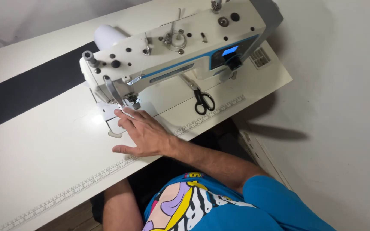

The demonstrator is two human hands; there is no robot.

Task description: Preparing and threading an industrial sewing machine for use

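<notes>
At the far left, a long black strip (pixel 31 92) lay flat across the white table (pixel 43 145), well apart from the needle. A printed measuring scale (pixel 86 183) ran along the table's near edge. Your left hand was out of view, so I cannot tell what it was doing.

In the middle stood the white and blue sewing machine (pixel 172 51). Your right hand (pixel 144 133) rested palm down on the bed just in front of it, opened flat with the thumb spread wide, gripping nothing. Its fingertips (pixel 120 113) reached the presser foot (pixel 130 102). Something small and pale may have sat there, but it was too small to make out.

Further right, black-handled scissors (pixel 202 100) lay untouched under the machine's arm.

By my judgement the sewing itself had not begun. I could see no cloth under the foot, and the strip was not yet fed in.
</notes>
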